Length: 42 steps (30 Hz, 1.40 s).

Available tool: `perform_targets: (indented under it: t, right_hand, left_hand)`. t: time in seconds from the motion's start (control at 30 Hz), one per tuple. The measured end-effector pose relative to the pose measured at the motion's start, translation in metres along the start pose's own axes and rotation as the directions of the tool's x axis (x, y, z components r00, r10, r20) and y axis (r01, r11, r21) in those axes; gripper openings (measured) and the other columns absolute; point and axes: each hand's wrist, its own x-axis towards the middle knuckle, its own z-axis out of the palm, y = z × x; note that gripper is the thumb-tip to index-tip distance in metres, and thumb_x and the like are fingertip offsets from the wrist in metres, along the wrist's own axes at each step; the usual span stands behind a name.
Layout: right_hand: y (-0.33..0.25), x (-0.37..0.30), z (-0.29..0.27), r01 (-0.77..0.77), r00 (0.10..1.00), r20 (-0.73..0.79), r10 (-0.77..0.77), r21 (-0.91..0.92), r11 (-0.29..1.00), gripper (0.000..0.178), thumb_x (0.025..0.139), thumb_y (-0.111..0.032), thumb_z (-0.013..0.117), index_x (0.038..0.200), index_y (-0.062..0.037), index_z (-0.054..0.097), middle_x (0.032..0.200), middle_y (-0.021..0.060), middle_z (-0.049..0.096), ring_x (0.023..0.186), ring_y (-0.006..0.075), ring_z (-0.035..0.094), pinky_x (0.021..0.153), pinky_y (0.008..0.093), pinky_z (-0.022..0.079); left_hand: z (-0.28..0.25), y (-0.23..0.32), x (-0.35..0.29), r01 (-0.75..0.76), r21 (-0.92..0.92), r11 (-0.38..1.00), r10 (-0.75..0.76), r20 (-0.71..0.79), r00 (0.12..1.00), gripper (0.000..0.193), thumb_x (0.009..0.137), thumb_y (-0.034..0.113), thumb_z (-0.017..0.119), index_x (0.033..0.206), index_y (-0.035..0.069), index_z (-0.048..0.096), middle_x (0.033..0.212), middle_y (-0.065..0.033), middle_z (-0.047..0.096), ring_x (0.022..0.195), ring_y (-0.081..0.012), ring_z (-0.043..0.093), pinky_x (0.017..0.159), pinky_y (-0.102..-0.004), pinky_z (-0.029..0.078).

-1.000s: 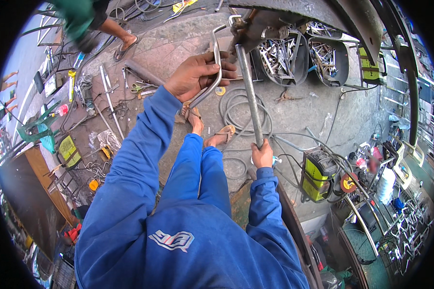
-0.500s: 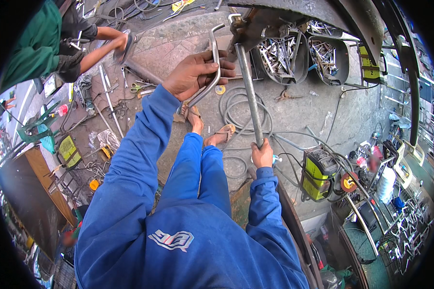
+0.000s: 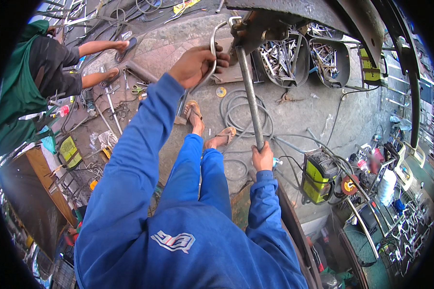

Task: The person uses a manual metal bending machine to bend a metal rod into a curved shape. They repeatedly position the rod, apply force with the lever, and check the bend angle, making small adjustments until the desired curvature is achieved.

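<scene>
My left hand (image 3: 197, 66) is closed around a bent metal rod (image 3: 212, 42), thumb and fingers at its side. The rod's upper end reaches a dark metal fixture (image 3: 260, 23) at the top, and its lower part runs down past my wrist. In front of me, my right hand (image 3: 263, 158) grips the near end of a straight steel pipe (image 3: 250, 96). The pipe's far end meets the underside of the fixture, where the exact joint is hard to make out. My sandalled feet (image 3: 195, 115) stand on the concrete below.
Two black bins (image 3: 284, 58) of metal pieces stand beyond the pipe. Coiled hose (image 3: 229, 111) lies on the floor, near a yellow-green machine (image 3: 319, 177). A person in green and black (image 3: 53, 62) is at the left. Metal frames and parts (image 3: 405, 236) crowd the right.
My left hand has shifted slightly left with the bent rod, its fingers more curled. My right hand holds nearly the same place. The other person has moved, and both legs now show.
</scene>
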Motion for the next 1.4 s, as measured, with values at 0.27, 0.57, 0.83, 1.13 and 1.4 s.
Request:
perform_targets:
  t: [0.27,0.57,0.83,1.13,1.4]
  right_hand:
    - [0.001,0.000,0.002,0.004,1.000,-0.011,-0.004,0.013,1.000,0.042,0.078,-0.023,0.063,0.109,0.0020,0.051,0.089,0.0295,0.062,0.087,0.0464,0.059,0.075,0.0499,0.045]
    - [-0.006,0.000,-0.004,-0.090,0.994,0.052,0.091,-0.017,0.996,0.041,0.078,-0.023,0.064,0.104,0.0071,0.052,0.090,0.0302,0.061,0.087,0.0443,0.060,0.076,0.0447,0.046]
    - [-0.008,-0.003,-0.003,-0.057,0.998,0.012,0.057,-0.021,0.998,0.046,0.078,-0.022,0.065,0.110,0.0080,0.052,0.091,0.0303,0.061,0.088,0.0443,0.060,0.076,0.0444,0.046]
    - [-0.004,-0.002,-0.001,-0.052,0.999,0.008,0.052,-0.005,0.999,0.042,0.078,-0.021,0.064,0.107,0.0057,0.052,0.088,0.0293,0.062,0.086,0.0441,0.060,0.074,0.0457,0.046]
    - [-0.003,-0.001,-0.001,-0.084,0.996,0.023,0.083,0.026,0.996,0.038,0.077,-0.025,0.064,0.104,0.0000,0.053,0.088,0.0276,0.063,0.088,0.0451,0.059,0.076,0.0491,0.045]
  left_hand:
    - [-0.043,-0.002,0.093,0.039,0.052,0.998,-0.022,-0.292,0.956,0.028,0.087,0.003,0.040,0.115,-0.004,0.043,0.111,-0.0196,0.060,0.098,-0.0257,0.062,0.076,-0.0329,0.049]
    - [-0.053,-0.013,0.105,0.066,-0.001,0.998,-0.064,-0.247,0.967,0.031,0.087,0.003,0.038,0.117,-0.002,0.042,0.112,-0.0170,0.059,0.095,-0.0228,0.060,0.074,-0.0308,0.048]
    - [-0.052,-0.019,0.095,0.121,0.014,0.993,-0.114,-0.252,0.961,0.029,0.089,0.006,0.038,0.118,0.000,0.042,0.113,-0.0168,0.059,0.096,-0.0216,0.061,0.071,-0.0293,0.048]
    - [-0.055,-0.002,0.113,0.084,0.065,0.994,-0.065,-0.249,0.966,0.030,0.094,0.020,0.038,0.117,0.001,0.044,0.113,-0.0184,0.061,0.099,-0.0240,0.061,0.079,-0.0337,0.048]
    - [-0.048,0.000,0.102,0.083,0.083,0.993,-0.062,-0.223,0.973,0.067,0.097,0.053,0.016,0.122,-0.003,0.043,0.109,-0.0181,0.060,0.099,-0.0256,0.059,0.081,-0.0365,0.047]
